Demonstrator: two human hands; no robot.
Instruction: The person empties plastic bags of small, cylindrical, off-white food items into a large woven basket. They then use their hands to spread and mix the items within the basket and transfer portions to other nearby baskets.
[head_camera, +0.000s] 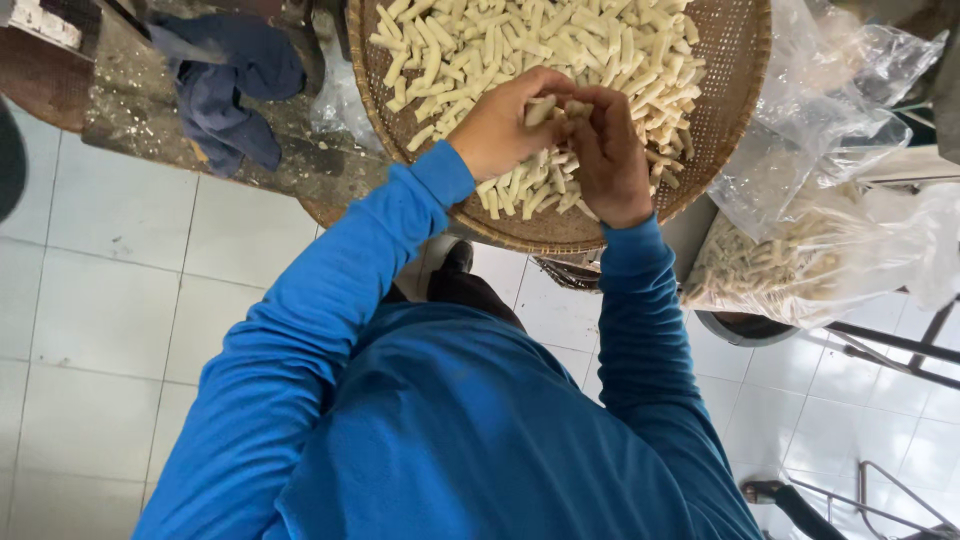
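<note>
Sticks (545, 110), a pale few, sit pinched between your left hand (505, 125) and right hand (610, 150); most remain heaped across the basket (735, 60).

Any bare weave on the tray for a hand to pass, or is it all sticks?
Bare weave shows along the woven tray's right rim and a narrower strip at its left rim. The pale sticks crowd the middle, and it is tightest at the near edge, where the left hand and right hand bunch them.

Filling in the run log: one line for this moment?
left hand: holding pale sticks | right hand: touching same sticks | woven tray: full | plastic bags: right
</note>
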